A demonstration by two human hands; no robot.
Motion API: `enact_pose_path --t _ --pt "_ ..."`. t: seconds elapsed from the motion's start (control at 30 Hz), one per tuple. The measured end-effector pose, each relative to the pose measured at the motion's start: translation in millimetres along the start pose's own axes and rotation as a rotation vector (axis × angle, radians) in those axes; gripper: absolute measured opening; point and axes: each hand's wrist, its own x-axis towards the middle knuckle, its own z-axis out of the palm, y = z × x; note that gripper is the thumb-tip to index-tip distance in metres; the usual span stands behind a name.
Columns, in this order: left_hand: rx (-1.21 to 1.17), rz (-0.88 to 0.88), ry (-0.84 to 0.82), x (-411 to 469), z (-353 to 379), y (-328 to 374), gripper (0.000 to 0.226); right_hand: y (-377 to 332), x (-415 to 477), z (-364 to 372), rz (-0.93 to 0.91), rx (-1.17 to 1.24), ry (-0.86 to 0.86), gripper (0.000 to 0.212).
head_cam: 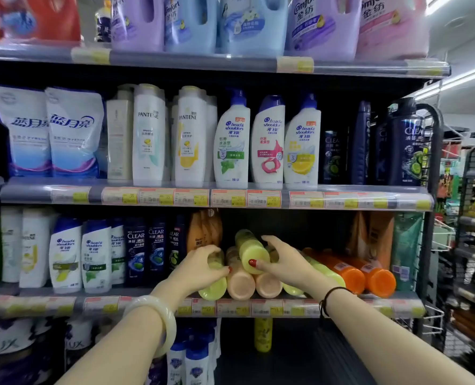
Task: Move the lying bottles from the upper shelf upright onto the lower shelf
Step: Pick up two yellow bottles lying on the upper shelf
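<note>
A pile of bottles lies on its side on the shelf at chest height: yellow-green, peach and orange ones, bases facing me. My left hand is curled over the leftmost yellow-green bottle. My right hand wraps the top yellow-green bottle of the pile, thumb on its near end. One yellow bottle stands upright on the lower shelf, just below the pile.
Upright shampoo bottles fill the same shelf to the left; orange refill pouches stand behind and to the right. White and blue bottles stand at lower left. A dark bare stretch of lower shelf lies right of the yellow bottle.
</note>
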Motion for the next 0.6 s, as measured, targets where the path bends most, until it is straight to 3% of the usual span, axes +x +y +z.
enact_pose_path --t 0.23,0.6 --pt "-0.100 -0.036 -0.031 5 14 -14 0.063 11 11 17 -0.016 0.021 0.013 0.063" --pt "-0.272 -0.071 0.076 -5 21 -14 0.050 11 4 23 -0.048 0.143 0.118 0.053"
